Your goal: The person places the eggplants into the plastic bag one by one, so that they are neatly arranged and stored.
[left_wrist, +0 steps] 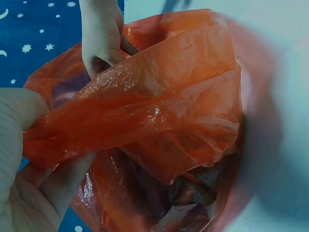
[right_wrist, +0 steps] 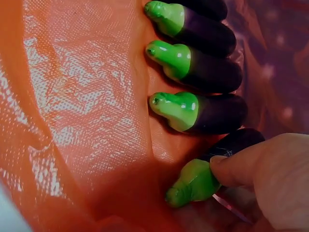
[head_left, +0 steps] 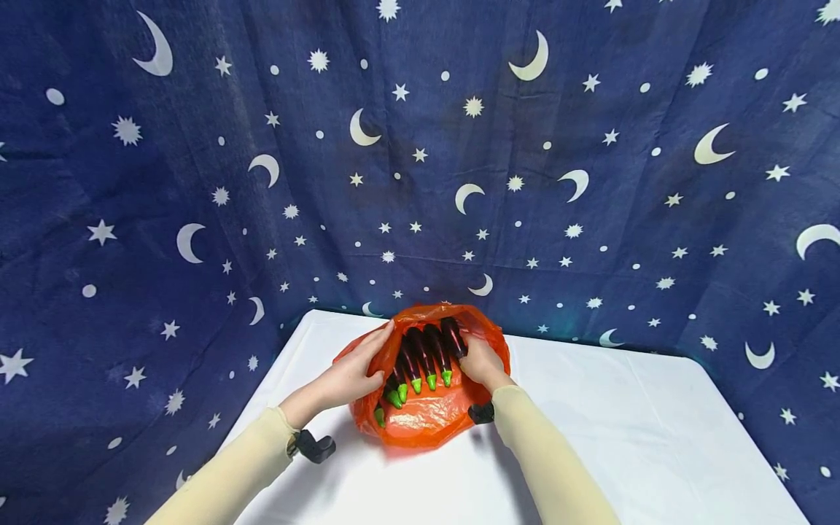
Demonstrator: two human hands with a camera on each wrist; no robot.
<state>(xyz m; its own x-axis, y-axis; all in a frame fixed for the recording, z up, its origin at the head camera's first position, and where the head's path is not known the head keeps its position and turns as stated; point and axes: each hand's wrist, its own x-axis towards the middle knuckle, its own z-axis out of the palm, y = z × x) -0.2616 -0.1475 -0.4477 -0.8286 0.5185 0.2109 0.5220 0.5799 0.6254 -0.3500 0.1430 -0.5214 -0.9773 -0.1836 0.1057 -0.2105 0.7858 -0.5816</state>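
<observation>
An orange plastic bag (head_left: 426,419) lies on the white table with its mouth spread wide. Inside it several dark purple eggplants (head_left: 423,354) with green caps lie side by side in a row. My left hand (head_left: 351,375) holds the bag's left rim, the plastic running between thumb and fingers in the left wrist view. Reaching into the right side of the bag, my right hand (head_left: 483,361) grips the rightmost eggplant (right_wrist: 195,181). Its thumb presses beside the green cap in the right wrist view, while the other fingers are mostly hidden beneath.
The white table (head_left: 610,423) extends to both sides of the bag. Behind it hangs a dark blue cloth (head_left: 420,197) patterned with moons and stars. A black strap (head_left: 313,446) sits at the left wrist, and another dark piece (head_left: 482,413) at the right.
</observation>
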